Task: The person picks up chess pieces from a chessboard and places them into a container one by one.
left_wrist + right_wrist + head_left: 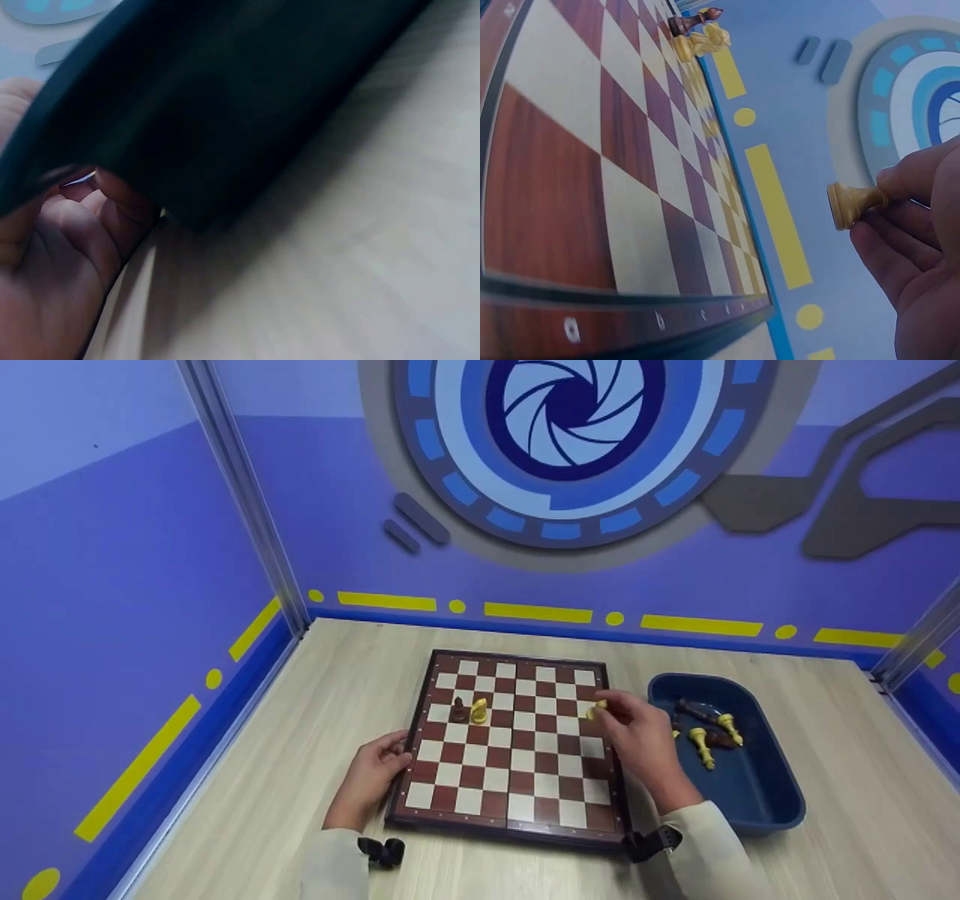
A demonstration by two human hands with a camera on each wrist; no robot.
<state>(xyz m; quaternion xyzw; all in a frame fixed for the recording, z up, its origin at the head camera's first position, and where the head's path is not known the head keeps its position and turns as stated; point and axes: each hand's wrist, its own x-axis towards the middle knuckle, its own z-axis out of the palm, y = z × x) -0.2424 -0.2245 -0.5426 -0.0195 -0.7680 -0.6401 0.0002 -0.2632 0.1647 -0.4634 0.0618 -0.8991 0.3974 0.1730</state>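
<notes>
A brown-and-white chessboard (522,761) lies flat on the table, turned slightly. At its left edge my left hand (366,781) grips the rim, thumb near the top; in the left wrist view its fingers (79,232) curl beneath the dark board side. My right hand (646,739) pinches a cream chess piece (853,201) by its upper part, over the board's right side. The piece's base shows, but fingers hide its top, so its kind is unclear. Side by side on the board's left half stand a dark brown chess piece (459,711), apparently a bishop, and a cream knight (479,712).
Right of the board sits a dark blue tray (789,787) with several loose pieces, among them a cream chess piece (702,747) lying on its side. Blue printed walls (330,510) enclose the wooden table (847,735) at the back and sides.
</notes>
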